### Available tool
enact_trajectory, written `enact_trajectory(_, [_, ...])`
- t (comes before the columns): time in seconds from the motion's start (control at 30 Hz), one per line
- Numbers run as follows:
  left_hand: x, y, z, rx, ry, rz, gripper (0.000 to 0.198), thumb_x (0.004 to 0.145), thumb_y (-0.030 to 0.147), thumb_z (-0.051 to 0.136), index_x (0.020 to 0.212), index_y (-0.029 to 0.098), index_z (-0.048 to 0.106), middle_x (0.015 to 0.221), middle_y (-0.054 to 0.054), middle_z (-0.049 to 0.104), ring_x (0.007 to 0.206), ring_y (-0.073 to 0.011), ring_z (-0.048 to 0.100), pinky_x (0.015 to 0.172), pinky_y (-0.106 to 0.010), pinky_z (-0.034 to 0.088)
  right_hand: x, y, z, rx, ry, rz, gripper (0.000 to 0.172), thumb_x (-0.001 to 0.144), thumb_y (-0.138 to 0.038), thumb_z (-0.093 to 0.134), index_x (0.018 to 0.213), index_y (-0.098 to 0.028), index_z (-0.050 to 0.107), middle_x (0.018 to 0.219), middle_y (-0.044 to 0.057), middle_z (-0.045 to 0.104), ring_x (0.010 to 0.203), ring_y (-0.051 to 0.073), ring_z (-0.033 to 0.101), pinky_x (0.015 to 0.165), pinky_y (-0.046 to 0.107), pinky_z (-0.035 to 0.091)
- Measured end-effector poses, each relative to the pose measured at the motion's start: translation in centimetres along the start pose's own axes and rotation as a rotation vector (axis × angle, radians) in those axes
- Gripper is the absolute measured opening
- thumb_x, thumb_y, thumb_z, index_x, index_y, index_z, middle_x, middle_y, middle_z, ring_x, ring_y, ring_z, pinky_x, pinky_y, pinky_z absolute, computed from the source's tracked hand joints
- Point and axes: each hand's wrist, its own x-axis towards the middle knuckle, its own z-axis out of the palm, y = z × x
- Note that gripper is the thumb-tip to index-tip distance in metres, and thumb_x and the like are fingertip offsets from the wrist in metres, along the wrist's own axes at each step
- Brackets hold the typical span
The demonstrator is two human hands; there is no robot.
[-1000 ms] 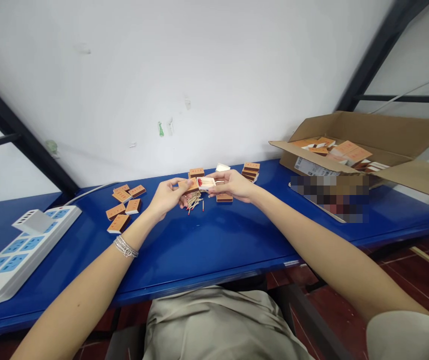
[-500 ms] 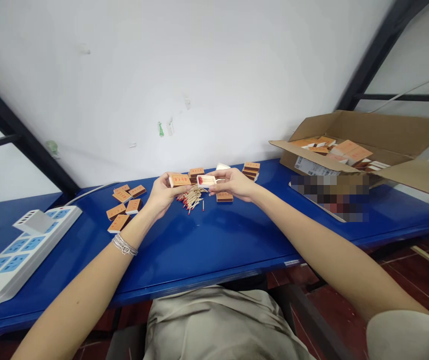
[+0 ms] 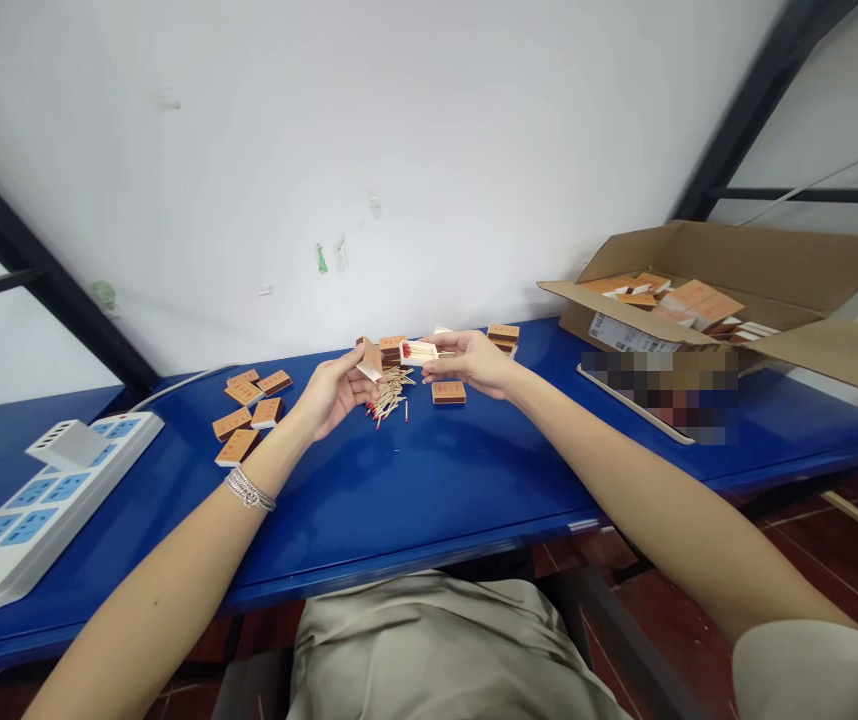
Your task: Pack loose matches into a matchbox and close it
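Observation:
Between the thumb and fingers of my left hand point(image 3: 335, 395) is an orange matchbox sleeve point(image 3: 370, 358), tilted, its pale edge turned toward me. My right hand point(image 3: 478, 362) grips a white matchbox tray point(image 3: 418, 353) with red-tipped matches in it. Tray and sleeve are apart, a short gap between them. Beneath them lies a heap of loose matches point(image 3: 390, 392) on the blue table. Just in front of my right hand rests an orange matchbox point(image 3: 449, 393). Behind the heap stand stacked matchboxes point(image 3: 392, 346), partly hidden. A pale object behind my right hand is mostly covered.
Several matchboxes point(image 3: 246, 418) lie scattered at the left, near a white power strip point(image 3: 54, 500). More matchboxes are stacked point(image 3: 502, 338) right of my right hand. An open cardboard box point(image 3: 631, 328) holding matchboxes stands at the right, with a blurred flat object point(image 3: 586, 376) before it.
My left hand has turned and tilted the sleeve. The tray in my right hand has shifted slightly right and tipped, and the gap between the two has widened a little.

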Motion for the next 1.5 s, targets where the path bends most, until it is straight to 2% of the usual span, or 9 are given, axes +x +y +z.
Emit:
enact_trajectory(0.13, [-0.4, 0.7, 0.2, -0.088, -0.108, -0.094, 0.028, 0.085, 0.042, 0.052, 0.081, 0.016, 0.063, 0.054, -0.002, 0.052, 0.043, -0.0106, 0.043, 0.044, -0.026, 0.038, 0.0, 0.0, 0.2, -0.004, 0.004, -0.009, 0.045, 0.060, -0.015, 0.083, 0.104, -0.014, 0.074, 0.095, 0.007, 0.074, 0.080, 0.016, 0.069, 0.082, 0.035, 0.060])
enact_trajectory(0.3, [-0.6, 1.0, 0.1, -0.060, -0.210, -0.176, 0.039, 0.087, 0.052, 0.047, 0.083, 0.015, 0.062, 0.047, 0.004, 0.036, 0.037, -0.0079, 0.026, 0.040, -0.024, 0.024, 0.0, 0.3, 1.0, -0.004, -0.005, -0.036, 0.048, 0.057, -0.016, 0.084, 0.105, -0.014, 0.073, 0.094, 0.006, 0.074, 0.081, 0.016, 0.068, 0.081, 0.037, 0.059])
enact_trajectory(0.77, [-0.6, 0.9, 0.1, -0.032, -0.237, -0.194, 0.044, 0.089, 0.053, 0.047, 0.092, 0.014, 0.065, 0.049, 0.004, 0.036, 0.039, -0.0090, 0.027, 0.041, -0.025, 0.027, 0.2, 0.9, 0.9, -0.039, -0.056, -0.082, 0.053, 0.058, -0.019, 0.085, 0.109, -0.018, 0.073, 0.095, 0.005, 0.075, 0.079, 0.015, 0.068, 0.079, 0.035, 0.060])
enact_trajectory(1.1, [-0.6, 0.7, 0.7, -0.059, -0.145, -0.211, 0.040, 0.092, 0.049, 0.044, 0.088, 0.013, 0.063, 0.051, 0.002, 0.039, 0.038, -0.0090, 0.030, 0.041, -0.025, 0.030, 0.0, 0.6, 1.1, -0.113, -0.084, -0.095, 0.052, 0.059, -0.023, 0.086, 0.109, -0.017, 0.072, 0.096, 0.005, 0.075, 0.076, 0.014, 0.067, 0.073, 0.033, 0.061])
enact_trajectory(1.3, [-0.4, 0.3, 0.8, -0.062, -0.044, -0.208, 0.043, 0.096, 0.050, 0.041, 0.081, 0.014, 0.059, 0.050, 0.004, 0.038, 0.036, -0.0068, 0.030, 0.039, -0.023, 0.032, -0.2, 0.3, 1.2, -0.136, -0.064, -0.076, 0.048, 0.058, -0.022, 0.086, 0.104, -0.015, 0.073, 0.093, 0.005, 0.074, 0.072, 0.013, 0.065, 0.069, 0.031, 0.061])
enact_trajectory(1.37, [-0.4, -0.2, 1.1, -0.036, -0.009, -0.136, 0.048, 0.093, 0.058, 0.043, 0.081, 0.014, 0.059, 0.049, 0.004, 0.038, 0.035, -0.0062, 0.031, 0.039, -0.022, 0.032, -0.1, 0.3, 1.4, -0.116, -0.042, -0.076, 0.048, 0.056, -0.020, 0.086, 0.102, -0.014, 0.073, 0.093, 0.006, 0.074, 0.073, 0.013, 0.065, 0.068, 0.031, 0.061])
enact_trajectory(1.5, [-0.4, -1.4, 1.9, 0.027, 0.160, 0.147, 0.059, 0.086, 0.071, 0.045, 0.081, 0.014, 0.060, 0.045, 0.007, 0.034, 0.033, -0.0061, 0.031, 0.036, -0.022, 0.030, 0.0, 0.9, 1.6, -0.094, -0.033, -0.061, 0.050, 0.055, -0.019, 0.087, 0.103, -0.013, 0.072, 0.094, 0.007, 0.074, 0.077, 0.016, 0.067, 0.070, 0.034, 0.062])
